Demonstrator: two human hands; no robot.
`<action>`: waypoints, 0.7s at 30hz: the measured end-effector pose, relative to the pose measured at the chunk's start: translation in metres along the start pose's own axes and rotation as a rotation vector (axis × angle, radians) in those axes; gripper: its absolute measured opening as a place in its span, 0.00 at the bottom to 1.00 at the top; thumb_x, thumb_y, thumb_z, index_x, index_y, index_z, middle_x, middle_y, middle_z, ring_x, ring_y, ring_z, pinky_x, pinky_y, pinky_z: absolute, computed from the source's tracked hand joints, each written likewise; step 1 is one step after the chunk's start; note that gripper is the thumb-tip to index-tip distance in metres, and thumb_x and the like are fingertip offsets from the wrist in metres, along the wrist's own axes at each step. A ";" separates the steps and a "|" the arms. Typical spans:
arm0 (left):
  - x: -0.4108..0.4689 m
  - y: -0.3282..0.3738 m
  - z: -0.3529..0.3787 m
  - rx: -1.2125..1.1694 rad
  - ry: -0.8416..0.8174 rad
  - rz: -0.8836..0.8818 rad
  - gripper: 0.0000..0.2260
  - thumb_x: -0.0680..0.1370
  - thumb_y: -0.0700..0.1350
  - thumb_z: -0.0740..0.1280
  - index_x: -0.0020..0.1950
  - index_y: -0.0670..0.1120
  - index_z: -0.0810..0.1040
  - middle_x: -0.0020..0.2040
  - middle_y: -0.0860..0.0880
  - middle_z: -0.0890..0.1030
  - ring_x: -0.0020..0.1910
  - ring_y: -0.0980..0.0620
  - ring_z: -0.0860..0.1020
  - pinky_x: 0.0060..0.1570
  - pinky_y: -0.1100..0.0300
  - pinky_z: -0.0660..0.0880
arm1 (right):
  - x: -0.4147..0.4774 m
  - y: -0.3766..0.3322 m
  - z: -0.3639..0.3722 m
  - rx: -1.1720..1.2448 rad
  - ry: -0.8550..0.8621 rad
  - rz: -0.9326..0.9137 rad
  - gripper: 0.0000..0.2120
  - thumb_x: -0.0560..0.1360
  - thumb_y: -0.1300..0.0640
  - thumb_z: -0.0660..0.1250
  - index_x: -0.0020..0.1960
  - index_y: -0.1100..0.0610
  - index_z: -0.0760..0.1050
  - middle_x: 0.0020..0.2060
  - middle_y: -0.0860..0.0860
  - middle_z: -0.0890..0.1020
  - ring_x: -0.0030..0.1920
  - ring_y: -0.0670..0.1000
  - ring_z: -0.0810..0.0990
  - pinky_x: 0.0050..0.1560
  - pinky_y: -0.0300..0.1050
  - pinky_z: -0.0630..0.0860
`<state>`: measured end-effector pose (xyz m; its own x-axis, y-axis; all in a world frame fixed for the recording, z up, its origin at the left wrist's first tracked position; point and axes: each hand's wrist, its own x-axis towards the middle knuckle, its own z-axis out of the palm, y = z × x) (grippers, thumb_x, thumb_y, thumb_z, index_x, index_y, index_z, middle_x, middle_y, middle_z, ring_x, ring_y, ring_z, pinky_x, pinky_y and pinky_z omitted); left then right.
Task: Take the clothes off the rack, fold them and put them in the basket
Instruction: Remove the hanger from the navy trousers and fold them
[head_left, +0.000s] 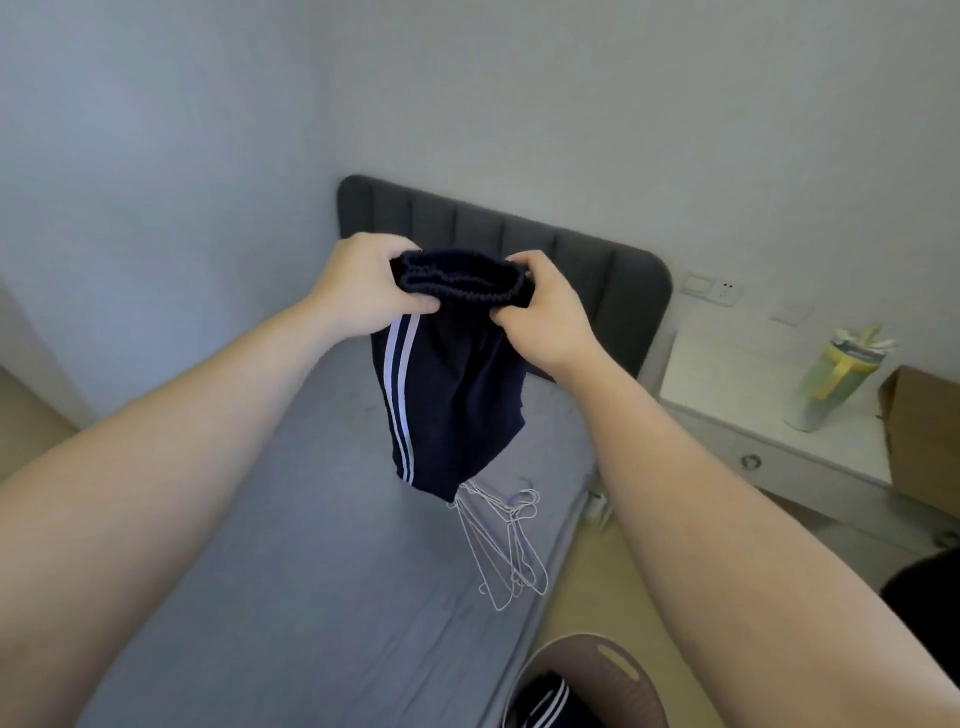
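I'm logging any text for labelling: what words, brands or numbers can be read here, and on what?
None can be read.
Navy shorts: white side stripes only, no logo showing.
Green bottle on the nightstand: too blurred to tell any print.
Cardboard box: plain.

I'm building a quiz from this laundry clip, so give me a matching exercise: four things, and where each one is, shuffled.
Things:
1. shorts
2. wire hangers
3. basket
4. bottle

Places:
A. on the white bedside table
B. on the floor beside the bed, folded navy clothing inside
C. held up by the waistband in both hands
D. lying on the bed near its edge

Pairs: 1-C, 2-D, 3-B, 4-A
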<state>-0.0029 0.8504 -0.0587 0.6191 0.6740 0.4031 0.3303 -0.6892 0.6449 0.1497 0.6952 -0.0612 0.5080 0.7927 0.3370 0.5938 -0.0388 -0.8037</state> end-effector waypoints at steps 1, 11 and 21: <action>-0.012 -0.008 0.004 0.028 -0.024 -0.022 0.14 0.64 0.47 0.82 0.45 0.51 0.82 0.40 0.56 0.83 0.43 0.54 0.81 0.47 0.56 0.77 | -0.008 0.009 0.007 -0.015 -0.034 0.003 0.18 0.72 0.64 0.68 0.58 0.48 0.74 0.47 0.36 0.77 0.47 0.38 0.76 0.42 0.22 0.66; -0.147 -0.092 0.081 0.158 -0.695 -0.371 0.13 0.66 0.48 0.78 0.44 0.44 0.80 0.39 0.48 0.84 0.40 0.49 0.84 0.43 0.54 0.81 | -0.100 0.116 0.080 -0.121 -0.673 0.368 0.10 0.69 0.64 0.75 0.43 0.54 0.76 0.35 0.49 0.77 0.37 0.48 0.75 0.41 0.42 0.73; -0.254 -0.100 0.143 0.249 -1.237 -0.413 0.19 0.67 0.50 0.77 0.50 0.39 0.79 0.39 0.47 0.81 0.38 0.49 0.79 0.41 0.51 0.78 | -0.196 0.181 0.114 -0.273 -1.244 0.810 0.23 0.74 0.59 0.74 0.67 0.52 0.74 0.64 0.55 0.79 0.65 0.57 0.77 0.63 0.54 0.75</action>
<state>-0.0913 0.7105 -0.3182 0.6348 0.2511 -0.7307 0.6885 -0.6131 0.3874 0.0861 0.6024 -0.3285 -0.0091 0.4919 -0.8706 0.5858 -0.7029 -0.4033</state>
